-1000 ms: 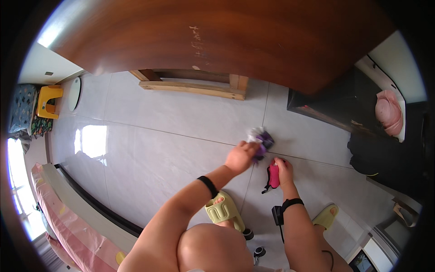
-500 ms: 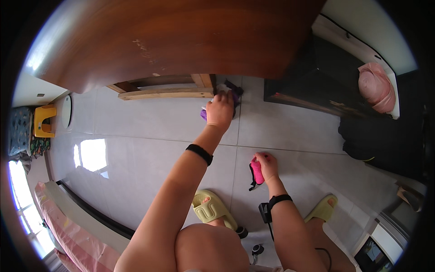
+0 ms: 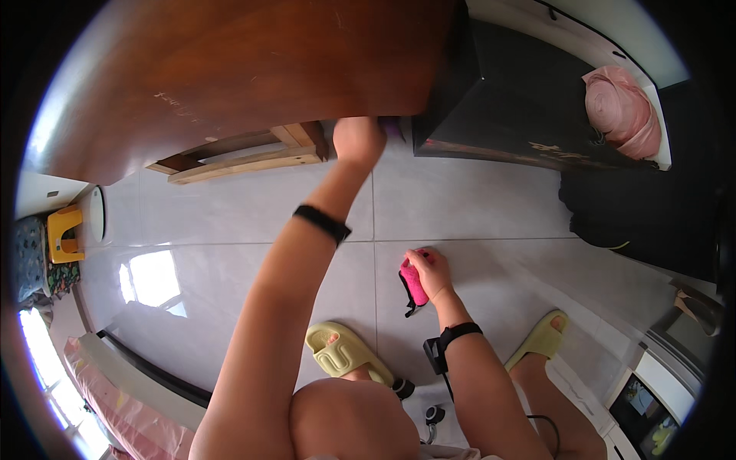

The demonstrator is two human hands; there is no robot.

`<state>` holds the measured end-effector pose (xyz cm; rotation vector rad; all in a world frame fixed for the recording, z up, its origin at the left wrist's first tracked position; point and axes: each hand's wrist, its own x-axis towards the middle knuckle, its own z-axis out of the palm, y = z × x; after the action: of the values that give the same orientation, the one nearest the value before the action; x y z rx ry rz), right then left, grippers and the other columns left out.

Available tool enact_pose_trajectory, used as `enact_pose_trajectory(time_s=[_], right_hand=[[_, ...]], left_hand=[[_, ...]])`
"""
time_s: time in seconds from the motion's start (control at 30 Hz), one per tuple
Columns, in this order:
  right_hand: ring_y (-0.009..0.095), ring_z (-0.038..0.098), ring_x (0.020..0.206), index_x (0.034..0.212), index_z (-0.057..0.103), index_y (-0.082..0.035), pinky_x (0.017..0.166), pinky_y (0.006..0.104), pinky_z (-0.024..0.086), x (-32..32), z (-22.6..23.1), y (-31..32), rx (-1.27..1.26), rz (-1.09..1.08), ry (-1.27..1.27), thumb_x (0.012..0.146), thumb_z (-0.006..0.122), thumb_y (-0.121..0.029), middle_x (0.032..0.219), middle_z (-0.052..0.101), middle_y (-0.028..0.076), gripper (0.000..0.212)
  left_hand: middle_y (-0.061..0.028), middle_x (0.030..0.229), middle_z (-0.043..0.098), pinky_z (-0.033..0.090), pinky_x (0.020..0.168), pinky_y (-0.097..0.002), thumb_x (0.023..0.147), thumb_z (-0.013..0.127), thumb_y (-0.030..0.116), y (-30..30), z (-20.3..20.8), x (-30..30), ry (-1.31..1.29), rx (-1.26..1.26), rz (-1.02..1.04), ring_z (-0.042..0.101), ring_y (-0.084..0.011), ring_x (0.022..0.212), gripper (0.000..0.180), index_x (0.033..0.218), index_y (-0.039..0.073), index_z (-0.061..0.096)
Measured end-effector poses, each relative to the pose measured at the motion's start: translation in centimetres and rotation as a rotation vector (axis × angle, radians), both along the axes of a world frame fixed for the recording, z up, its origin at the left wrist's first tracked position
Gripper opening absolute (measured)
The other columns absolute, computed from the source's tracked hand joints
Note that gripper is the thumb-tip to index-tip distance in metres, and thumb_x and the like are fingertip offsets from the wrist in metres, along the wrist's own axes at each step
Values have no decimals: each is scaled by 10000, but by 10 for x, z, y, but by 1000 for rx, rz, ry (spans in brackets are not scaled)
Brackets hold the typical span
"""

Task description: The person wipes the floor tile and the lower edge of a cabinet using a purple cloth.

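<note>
My left hand (image 3: 359,142) reaches forward to the lower edge of the brown wooden furniture, its fingers hidden past that edge. Just right of it shows a dark purple thing (image 3: 392,127), mostly covered; whether the hand holds it does not show. My right hand (image 3: 431,271) is closed on a small bright pink item with a black strap (image 3: 415,287), low over the floor. What kind of item that is stays unclear.
A wooden frame (image 3: 249,161) lies left of my left hand under the brown wooden furniture (image 3: 253,69). A black cabinet (image 3: 521,100) stands at right, with a pink roll (image 3: 621,111) beyond it. My feet wear green slippers (image 3: 349,354). A yellow stool (image 3: 64,234) is far left.
My left hand has moved forward with the purple thing, which is now mostly hidden at the furniture's edge. My right hand keeps the pink item. The whole view has shifted slightly.
</note>
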<state>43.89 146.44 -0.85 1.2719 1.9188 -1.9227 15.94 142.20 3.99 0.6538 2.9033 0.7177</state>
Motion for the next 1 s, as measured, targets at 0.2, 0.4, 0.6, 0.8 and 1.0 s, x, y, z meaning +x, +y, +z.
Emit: enact_pose_trajectory(time_s=[0.2, 0.4, 0.6, 0.8, 1.0], right_hand=[[149, 582, 639, 756, 652, -8, 620, 299, 451, -12, -5, -18, -58, 57, 37, 806, 662, -355, 696, 656, 59, 351], [145, 583, 666, 765, 660, -13, 646, 293, 454, -4, -6, -2, -40, 46, -16, 801, 662, -345, 713, 651, 55, 333], [183, 616, 674, 858, 658, -8, 632, 327, 477, 10, -17, 2, -32, 105, -3, 780, 657, -313, 733, 660, 89, 315], [134, 586, 674, 847, 651, -26, 600, 280, 485, 64, 51, -49, -368, 199, 47, 823, 648, -242, 736, 628, 33, 218], [177, 594, 622, 853, 599, -38, 533, 313, 506, 139, 77, -36, -450, -79, -50, 865, 580, -244, 768, 621, 85, 207]], left_hand=[[-148, 1124, 606, 492, 848, -399, 873, 526, 177, 5, -84, -63, 376, -28, 68, 562, -338, 1058, 310, 1169, 101, 579], [-61, 1013, 653, 506, 804, -395, 748, 584, 56, -31, -32, 20, 121, 25, -432, 575, -305, 955, 374, 1085, 206, 643], [49, 1108, 598, 511, 802, -348, 774, 554, 95, -61, -1, 153, -133, -198, -699, 563, -219, 1005, 323, 1062, 221, 630], [-70, 1062, 642, 489, 817, -384, 627, 531, -126, -151, 3, 156, -89, 337, -236, 585, -306, 939, 531, 1083, 126, 636], [-95, 1112, 631, 469, 876, -402, 749, 575, 5, -296, -19, 126, 127, 31, 634, 586, -317, 994, 427, 1155, 129, 612]])
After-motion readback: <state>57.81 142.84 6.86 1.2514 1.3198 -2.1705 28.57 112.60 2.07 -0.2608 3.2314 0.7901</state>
